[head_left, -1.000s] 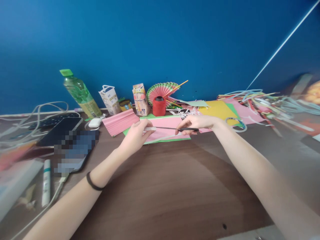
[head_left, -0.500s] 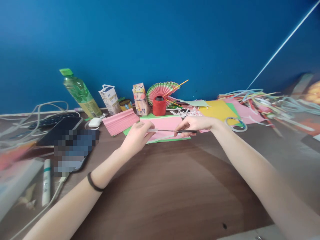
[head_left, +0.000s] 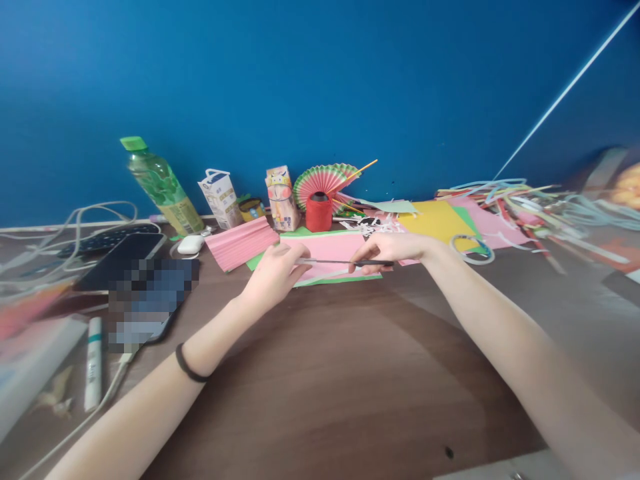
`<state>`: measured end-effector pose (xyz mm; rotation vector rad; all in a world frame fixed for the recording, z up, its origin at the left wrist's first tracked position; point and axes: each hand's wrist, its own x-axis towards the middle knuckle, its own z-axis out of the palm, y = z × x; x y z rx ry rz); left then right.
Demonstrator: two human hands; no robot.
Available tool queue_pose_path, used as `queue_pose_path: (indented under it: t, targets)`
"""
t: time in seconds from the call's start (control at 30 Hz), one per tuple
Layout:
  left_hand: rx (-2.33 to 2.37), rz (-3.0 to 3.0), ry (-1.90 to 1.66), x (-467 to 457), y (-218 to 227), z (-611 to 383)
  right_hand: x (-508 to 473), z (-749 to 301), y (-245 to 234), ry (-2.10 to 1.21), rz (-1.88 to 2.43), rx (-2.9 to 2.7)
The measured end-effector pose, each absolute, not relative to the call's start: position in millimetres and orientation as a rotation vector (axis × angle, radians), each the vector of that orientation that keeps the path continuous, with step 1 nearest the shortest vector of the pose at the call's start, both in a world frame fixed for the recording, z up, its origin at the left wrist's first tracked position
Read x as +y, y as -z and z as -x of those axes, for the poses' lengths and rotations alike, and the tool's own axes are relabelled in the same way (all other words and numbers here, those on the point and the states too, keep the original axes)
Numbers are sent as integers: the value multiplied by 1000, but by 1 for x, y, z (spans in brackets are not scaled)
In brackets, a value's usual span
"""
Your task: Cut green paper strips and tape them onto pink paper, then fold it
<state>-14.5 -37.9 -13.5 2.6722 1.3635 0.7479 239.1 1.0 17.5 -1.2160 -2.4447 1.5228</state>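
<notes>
My right hand (head_left: 383, 250) is closed around the black handle of a pair of scissors (head_left: 373, 263), seen edge-on, with the thin blade reaching left. Its far end meets the fingers of my left hand (head_left: 280, 270), which are pinched together. A small pale edge shows at those fingertips, too thin to make out. Below and behind both hands lies a pink sheet (head_left: 333, 248) over a green sheet (head_left: 345, 281). Touching the left side of these sheets is a pleated pink paper (head_left: 240, 243).
A red thread spool (head_left: 319, 213), a paper fan (head_left: 320, 181), cartons (head_left: 221, 200) and a green bottle (head_left: 163, 187) line the wall. Yellow paper (head_left: 435, 223), a tape roll (head_left: 473, 249) and paper strips (head_left: 540, 207) lie right. Phones (head_left: 160, 293) and a marker (head_left: 93, 367) lie left.
</notes>
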Motion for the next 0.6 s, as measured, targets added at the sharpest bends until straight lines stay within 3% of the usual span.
queue_pose_path:
  t: [0.6]
  targets:
    - [1399,-2648,-739,-37,14,15,0,-238,-19,-1469,1246,-2457]
